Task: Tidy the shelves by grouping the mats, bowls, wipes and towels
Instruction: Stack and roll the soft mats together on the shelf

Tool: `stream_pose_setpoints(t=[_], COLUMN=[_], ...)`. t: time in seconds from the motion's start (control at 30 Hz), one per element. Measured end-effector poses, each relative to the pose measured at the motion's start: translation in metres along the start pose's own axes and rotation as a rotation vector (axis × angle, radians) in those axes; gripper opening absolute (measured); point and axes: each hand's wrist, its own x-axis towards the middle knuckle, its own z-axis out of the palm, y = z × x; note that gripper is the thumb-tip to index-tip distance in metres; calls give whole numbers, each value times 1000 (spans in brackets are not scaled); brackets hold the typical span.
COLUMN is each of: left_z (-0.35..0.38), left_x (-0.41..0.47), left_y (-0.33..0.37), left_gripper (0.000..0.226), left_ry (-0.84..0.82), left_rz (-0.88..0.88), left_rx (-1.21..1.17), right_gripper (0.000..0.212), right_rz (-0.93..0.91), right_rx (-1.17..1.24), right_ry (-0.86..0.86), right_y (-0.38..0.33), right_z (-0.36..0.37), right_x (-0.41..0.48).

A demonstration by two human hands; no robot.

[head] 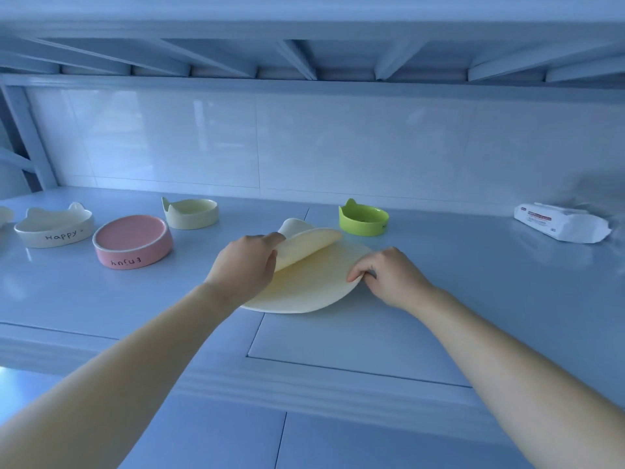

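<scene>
A pale yellow mat [304, 282] lies flat on the shelf [439, 299], its far-left edge peeled up and curled back over itself. The left hand [245, 265] pinches that lifted flap between thumb and fingers, while the right hand [389, 272] grips the mat's right rim, fingers curled under it. Just behind stands a green bowl [363, 218] (it has little ears). To the left sit a cream bowl [191, 213], a pink bowl [132, 241] and a white bowl [54, 225]. A wipes pack [561, 223] lies far right.
</scene>
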Motion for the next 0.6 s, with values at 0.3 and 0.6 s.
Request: stream_pose_setpoints(t=[0.3, 0.6], left_z=[-2, -11], left_x=[-25, -45], left_y=[29, 2], left_gripper=[48, 55], left_ry=[36, -89], left_rz=[-163, -235], left_rx=[79, 236], right_gripper=[49, 62], right_rz=[-26, -114], right_rx=[24, 140], right_ry=[-191, -219], right_y=[28, -4], right_z=[-7, -8], right_x=[-22, -4])
